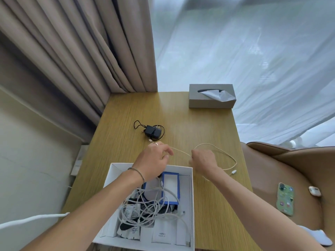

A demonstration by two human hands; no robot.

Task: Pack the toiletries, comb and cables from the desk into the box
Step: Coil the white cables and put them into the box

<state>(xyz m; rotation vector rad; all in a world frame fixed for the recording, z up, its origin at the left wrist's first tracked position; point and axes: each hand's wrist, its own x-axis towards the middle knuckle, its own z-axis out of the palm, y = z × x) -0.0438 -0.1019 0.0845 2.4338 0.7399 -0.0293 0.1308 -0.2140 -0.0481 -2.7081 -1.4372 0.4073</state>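
Observation:
A white box sits open at the near edge of the wooden desk. Inside lie white cables, toiletry sachets and a blue-rimmed packet. A cream cable loops over the desk just beyond the box, its plug to the right. My left hand pinches one stretch of this cable. My right hand grips the cable a little to the right, so a short length runs taut between the two hands. A black charger with its cord lies farther back.
A grey tissue box stands at the desk's far right corner. Beige curtains hang at the back left. A tan armchair on the right carries a green phone and a small earbud case.

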